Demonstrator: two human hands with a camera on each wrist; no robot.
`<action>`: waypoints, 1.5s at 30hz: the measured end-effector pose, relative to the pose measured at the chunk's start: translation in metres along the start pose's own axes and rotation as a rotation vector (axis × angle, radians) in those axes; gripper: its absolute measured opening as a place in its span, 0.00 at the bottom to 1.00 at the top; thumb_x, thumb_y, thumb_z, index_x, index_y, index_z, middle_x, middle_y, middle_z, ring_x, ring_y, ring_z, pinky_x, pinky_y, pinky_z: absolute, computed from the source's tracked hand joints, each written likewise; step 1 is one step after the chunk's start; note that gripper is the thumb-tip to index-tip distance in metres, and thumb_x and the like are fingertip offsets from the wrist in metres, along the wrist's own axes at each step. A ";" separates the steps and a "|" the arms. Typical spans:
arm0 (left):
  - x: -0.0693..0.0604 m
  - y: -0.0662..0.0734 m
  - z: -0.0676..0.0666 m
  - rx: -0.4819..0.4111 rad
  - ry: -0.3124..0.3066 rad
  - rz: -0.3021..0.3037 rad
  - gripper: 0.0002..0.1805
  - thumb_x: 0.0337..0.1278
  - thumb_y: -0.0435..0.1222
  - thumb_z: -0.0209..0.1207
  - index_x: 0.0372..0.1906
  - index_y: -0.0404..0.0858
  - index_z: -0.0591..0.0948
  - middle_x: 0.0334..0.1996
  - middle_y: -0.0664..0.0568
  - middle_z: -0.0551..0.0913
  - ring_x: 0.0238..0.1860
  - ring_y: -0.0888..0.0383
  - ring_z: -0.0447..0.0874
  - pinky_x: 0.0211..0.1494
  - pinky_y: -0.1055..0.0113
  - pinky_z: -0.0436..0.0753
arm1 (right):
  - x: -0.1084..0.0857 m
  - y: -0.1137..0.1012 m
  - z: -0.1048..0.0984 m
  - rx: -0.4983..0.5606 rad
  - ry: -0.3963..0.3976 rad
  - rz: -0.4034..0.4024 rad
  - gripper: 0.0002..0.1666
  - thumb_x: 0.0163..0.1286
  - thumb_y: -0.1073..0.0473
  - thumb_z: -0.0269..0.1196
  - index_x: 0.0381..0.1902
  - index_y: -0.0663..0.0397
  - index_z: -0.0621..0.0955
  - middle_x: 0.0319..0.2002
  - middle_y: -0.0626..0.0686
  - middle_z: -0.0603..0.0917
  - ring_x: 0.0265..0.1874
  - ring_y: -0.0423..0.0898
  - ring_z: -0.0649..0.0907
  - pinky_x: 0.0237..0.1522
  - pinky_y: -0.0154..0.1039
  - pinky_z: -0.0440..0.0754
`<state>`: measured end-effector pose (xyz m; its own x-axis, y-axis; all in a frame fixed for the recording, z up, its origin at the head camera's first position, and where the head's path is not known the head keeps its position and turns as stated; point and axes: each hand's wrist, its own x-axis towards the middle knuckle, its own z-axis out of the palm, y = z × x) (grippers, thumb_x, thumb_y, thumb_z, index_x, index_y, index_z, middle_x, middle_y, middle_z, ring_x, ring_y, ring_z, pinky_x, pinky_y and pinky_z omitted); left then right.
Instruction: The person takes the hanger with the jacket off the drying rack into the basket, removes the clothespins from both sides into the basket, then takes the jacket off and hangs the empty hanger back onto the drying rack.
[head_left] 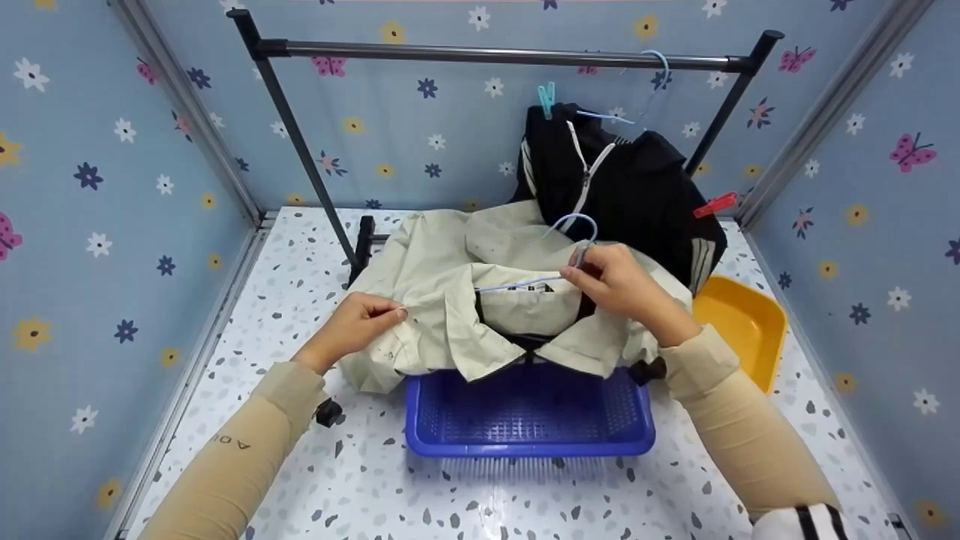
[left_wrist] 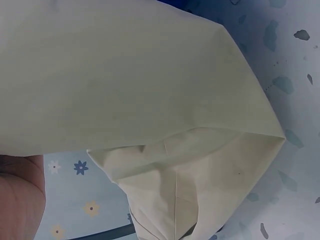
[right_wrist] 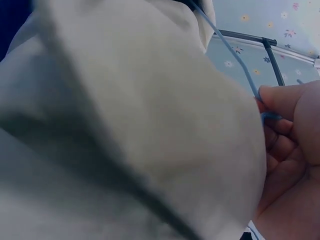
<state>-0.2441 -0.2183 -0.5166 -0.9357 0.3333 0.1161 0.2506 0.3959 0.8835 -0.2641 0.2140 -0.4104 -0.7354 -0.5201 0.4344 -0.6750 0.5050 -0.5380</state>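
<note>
In the head view a cream jacket [head_left: 427, 255] lies spread with its collar toward the person, partly over a blue basket. The right hand [head_left: 619, 281] pinches a light blue hanger [head_left: 583, 219] just below its hook; one hanger arm runs inside the jacket's neck opening. At the jacket's left side, the left hand [head_left: 352, 326] pinches the cloth between thumb and fingers. The left wrist view has cream cloth [left_wrist: 125, 75] across it and part of the left hand [left_wrist: 20, 200] at the edge. The right wrist view shows the right hand [right_wrist: 290, 150] on the hanger [right_wrist: 235, 55].
A black jacket [head_left: 630, 187] hangs from a dark rack [head_left: 487, 54] at the back right, with a teal clip [head_left: 547, 101] and a red clip [head_left: 715, 205]. The blue basket [head_left: 532, 450] stands in front, a yellow tray [head_left: 742, 322] at the right. Patterned walls enclose both sides.
</note>
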 end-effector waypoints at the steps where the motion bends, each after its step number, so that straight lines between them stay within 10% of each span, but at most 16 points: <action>1: 0.000 0.000 0.000 -0.001 0.001 -0.002 0.10 0.73 0.32 0.66 0.46 0.29 0.93 0.37 0.38 0.92 0.27 0.70 0.76 0.34 0.76 0.74 | -0.001 0.001 -0.001 0.008 0.011 -0.010 0.10 0.74 0.65 0.70 0.30 0.60 0.85 0.21 0.50 0.76 0.23 0.36 0.71 0.29 0.31 0.67; 17: 0.003 -0.003 0.007 -0.020 0.024 0.012 0.10 0.72 0.32 0.66 0.42 0.30 0.94 0.33 0.46 0.90 0.27 0.70 0.74 0.33 0.75 0.73 | -0.007 0.010 -0.002 0.110 0.245 -0.146 0.11 0.73 0.71 0.67 0.28 0.62 0.83 0.22 0.54 0.79 0.24 0.35 0.71 0.28 0.28 0.66; 26: 0.005 0.003 0.009 0.037 0.015 0.010 0.08 0.68 0.28 0.67 0.45 0.30 0.93 0.38 0.42 0.92 0.33 0.68 0.79 0.39 0.76 0.77 | -0.009 0.012 0.006 0.075 0.171 -0.141 0.10 0.71 0.70 0.69 0.28 0.63 0.83 0.21 0.54 0.78 0.24 0.37 0.71 0.28 0.28 0.67; 34: 0.017 0.029 0.010 0.027 -0.045 0.149 0.22 0.65 0.23 0.64 0.64 0.29 0.85 0.61 0.36 0.88 0.56 0.48 0.87 0.63 0.63 0.85 | -0.006 0.010 0.010 0.039 0.143 -0.168 0.11 0.71 0.70 0.70 0.27 0.62 0.81 0.21 0.55 0.77 0.23 0.38 0.72 0.29 0.29 0.68; 45: 0.026 0.044 0.013 0.121 0.003 0.171 0.08 0.64 0.29 0.73 0.47 0.34 0.94 0.38 0.43 0.94 0.34 0.69 0.82 0.43 0.78 0.80 | -0.007 0.009 0.010 0.048 0.180 -0.172 0.10 0.70 0.71 0.69 0.27 0.62 0.82 0.20 0.55 0.77 0.22 0.38 0.71 0.28 0.30 0.67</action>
<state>-0.2536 -0.1808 -0.4805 -0.8774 0.4022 0.2615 0.4340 0.4332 0.7899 -0.2648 0.2154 -0.4258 -0.6116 -0.4622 0.6421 -0.7907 0.3840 -0.4768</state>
